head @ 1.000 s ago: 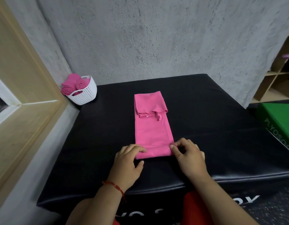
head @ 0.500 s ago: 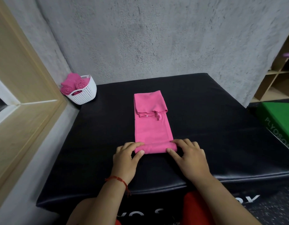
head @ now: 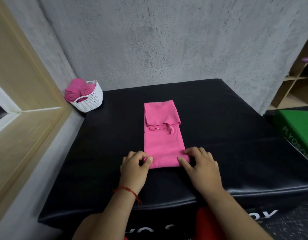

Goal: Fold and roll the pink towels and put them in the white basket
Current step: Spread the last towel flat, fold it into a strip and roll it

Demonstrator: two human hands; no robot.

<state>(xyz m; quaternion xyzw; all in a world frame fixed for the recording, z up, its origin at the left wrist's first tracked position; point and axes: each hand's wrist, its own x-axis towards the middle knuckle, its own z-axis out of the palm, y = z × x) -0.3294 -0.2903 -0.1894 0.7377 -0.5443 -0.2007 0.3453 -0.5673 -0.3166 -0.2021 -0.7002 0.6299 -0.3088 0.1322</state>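
White basket w/ rolled towels far-left, green box rt; black pad, grey wall; left hand & right hand both pinch rolled end of pink towel

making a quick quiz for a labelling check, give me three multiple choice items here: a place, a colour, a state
1. At which part of the black mat is the white basket?
A. far left corner
B. near right corner
C. middle

2. What colour is the box right of the mat?
A. red
B. green
C. blue

3. How does the pink towel lie?
A. crumpled heap
B. fully rolled
C. folded strip, only near end rolled

Answers: 1 A, it stands at that far corner; 2 B, its top is plainly green; 3 C, the near end curls up while the rest lies flat.
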